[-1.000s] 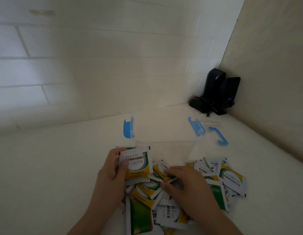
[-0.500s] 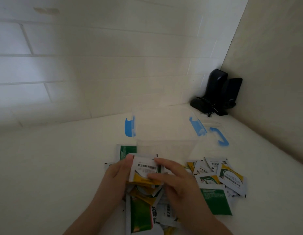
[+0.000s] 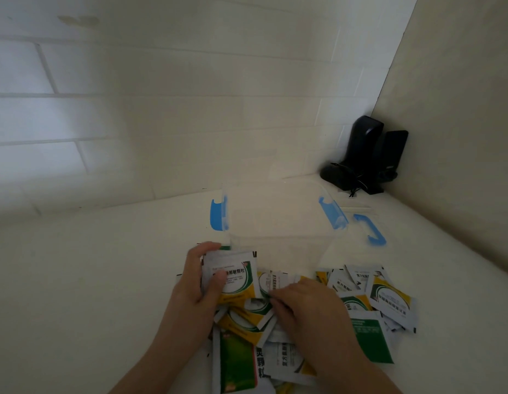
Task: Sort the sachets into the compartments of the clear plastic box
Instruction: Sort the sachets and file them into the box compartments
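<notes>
A pile of sachets [image 3: 369,302], white with green and yellow print, lies on the white table in front of the clear plastic box [image 3: 278,223] with blue latches. My left hand [image 3: 194,285] holds a small stack of white-green-yellow sachets [image 3: 233,277] upright at the pile's left, thumb across the front. My right hand [image 3: 309,311] lies palm down on the pile, fingertips pinching the edge of a sachet [image 3: 271,282] just right of the stack. The box's inside is hard to make out.
The box's clear lid with a blue handle [image 3: 370,230] lies to the right of the box. Black speakers [image 3: 366,155] stand in the back right corner. A tiled wall runs behind, a plain wall on the right.
My left hand has drawn its stack left and a little up. My right hand has dropped from the stack onto the pile and taken a sachet's edge.
</notes>
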`<state>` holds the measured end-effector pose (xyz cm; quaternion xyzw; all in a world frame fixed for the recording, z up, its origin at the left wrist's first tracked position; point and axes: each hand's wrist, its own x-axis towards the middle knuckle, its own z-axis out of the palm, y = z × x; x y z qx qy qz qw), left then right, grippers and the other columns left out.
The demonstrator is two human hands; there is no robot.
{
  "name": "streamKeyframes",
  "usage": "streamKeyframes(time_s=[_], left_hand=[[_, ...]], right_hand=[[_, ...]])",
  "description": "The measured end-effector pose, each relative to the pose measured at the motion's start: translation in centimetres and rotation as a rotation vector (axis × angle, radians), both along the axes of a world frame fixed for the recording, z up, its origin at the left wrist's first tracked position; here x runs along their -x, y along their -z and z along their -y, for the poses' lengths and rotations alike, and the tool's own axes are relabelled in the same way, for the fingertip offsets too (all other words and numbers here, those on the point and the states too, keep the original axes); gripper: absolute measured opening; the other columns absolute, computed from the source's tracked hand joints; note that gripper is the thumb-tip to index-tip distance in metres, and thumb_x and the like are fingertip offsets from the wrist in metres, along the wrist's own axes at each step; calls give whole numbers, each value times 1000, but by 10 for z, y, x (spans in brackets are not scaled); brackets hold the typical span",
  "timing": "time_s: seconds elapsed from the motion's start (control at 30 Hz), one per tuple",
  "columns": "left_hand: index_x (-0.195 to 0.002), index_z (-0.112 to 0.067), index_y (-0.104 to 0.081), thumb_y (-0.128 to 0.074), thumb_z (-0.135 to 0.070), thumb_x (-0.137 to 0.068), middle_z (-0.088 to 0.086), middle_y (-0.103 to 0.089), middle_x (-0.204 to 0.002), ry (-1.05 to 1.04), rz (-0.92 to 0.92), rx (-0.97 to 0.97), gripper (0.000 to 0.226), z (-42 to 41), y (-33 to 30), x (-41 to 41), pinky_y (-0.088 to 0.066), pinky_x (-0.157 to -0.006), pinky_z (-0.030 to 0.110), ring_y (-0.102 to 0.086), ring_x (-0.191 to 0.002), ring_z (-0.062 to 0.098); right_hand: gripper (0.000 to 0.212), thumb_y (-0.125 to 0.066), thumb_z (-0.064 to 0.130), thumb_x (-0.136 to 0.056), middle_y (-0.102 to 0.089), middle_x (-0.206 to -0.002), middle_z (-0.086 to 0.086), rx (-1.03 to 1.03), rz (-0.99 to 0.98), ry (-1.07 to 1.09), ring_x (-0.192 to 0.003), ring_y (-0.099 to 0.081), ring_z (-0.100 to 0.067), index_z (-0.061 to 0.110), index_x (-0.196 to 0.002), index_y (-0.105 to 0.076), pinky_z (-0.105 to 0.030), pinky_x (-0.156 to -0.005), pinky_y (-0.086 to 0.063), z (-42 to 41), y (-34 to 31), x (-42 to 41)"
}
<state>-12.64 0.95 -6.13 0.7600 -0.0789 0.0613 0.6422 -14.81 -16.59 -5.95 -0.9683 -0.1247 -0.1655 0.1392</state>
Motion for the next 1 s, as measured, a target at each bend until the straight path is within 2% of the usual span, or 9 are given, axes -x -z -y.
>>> streamKeyframes(time_s=[0.13, 0.3, 0.4, 0.5, 0.63, 0.73, 0.83, 0.93, 1.0], left_hand=[[-83, -37, -57, -45, -17, -91, -16, -68, -87, 2, -72, -6, 25, -1, 3, -2, -57, -60, 35, -68, -77, 17], [-78, -31, -60, -41, -28, -90, -10, -65, -68, -23, -57, 23, 23, -2, 2, -1, -40, -43, 15, -54, -51, 5], [-77, -25, -62, -39, -42, -85, -9, -66, -65, 7, -91, 64, 29, 1, -4, 2, -44, -43, 16, -60, -52, 9], [-81, -20, -62, -50, -57, -80, 1, -70, -81, 75, -123, 155, 39, 2, -8, 4, -54, -50, 22, -70, -72, 14], [-90, -32, -59, -58, -41, -67, -3, -64, -99, 151, -37, 14, 25, 1, -11, 9, -56, -61, 21, -67, -85, 5], [-90, -43, -58, -62, -36, -65, -6, -64, -103, 185, 1, -27, 26, 2, -12, 14, -58, -67, 25, -66, -92, 8], [-91, -53, -52, -57, -31, -70, -19, -64, -102, 143, 89, 4, 31, 4, -16, 17, -54, -67, 16, -64, -93, 1], [-94, -74, -34, -58, -21, -76, -51, -46, -105, 126, 194, -40, 61, 9, -17, 20, -47, -70, 3, -56, -96, -14], [-99, -77, -24, -60, -11, -81, -47, -50, -102, 157, 161, -79, 78, 10, -9, 19, -48, -74, 5, -58, -93, -12]], right_hand=[[27, -43, 36, -76, -65, -57, 13, -219, 116, 150, -50, -52, -3, 28, -71, -69, -10, -50, -41, 4, -10, 6], [13, -56, 29, -76, -59, -65, 18, -493, 367, 115, -64, -54, 2, 25, -82, -67, -3, -59, -43, 8, -23, 13], [9, -54, 35, -84, -69, -93, 14, -542, 394, -73, -90, -58, 14, 29, -86, -61, -1, -75, -47, -3, -19, 18], [21, -42, 41, -92, -70, -101, 10, -461, 274, -221, -103, -48, 21, 29, -83, -57, 0, -86, -41, -12, -5, 14], [11, -49, 23, -81, -60, -112, 19, -581, 150, -195, -110, -47, 20, 31, -84, -57, -2, -90, -40, -11, 3, 4], [24, -42, 23, -86, -51, -132, 22, -596, 87, -155, -123, -42, 7, 36, -99, -58, -7, -99, -36, -7, 0, 7], [35, -44, 30, -93, -43, -134, 31, -907, -181, -209, -124, -38, 12, 44, -125, -43, -15, -103, -37, -7, -10, 12], [70, -66, 31, -76, -49, -125, 28, -980, -387, -207, -113, -45, 16, 53, -127, -22, -11, -92, -45, -11, -18, 13], [76, -70, 16, -76, -53, -113, 20, -866, -362, -160, -102, -50, 16, 56, -119, -21, -3, -80, -44, -14, -16, 12]])
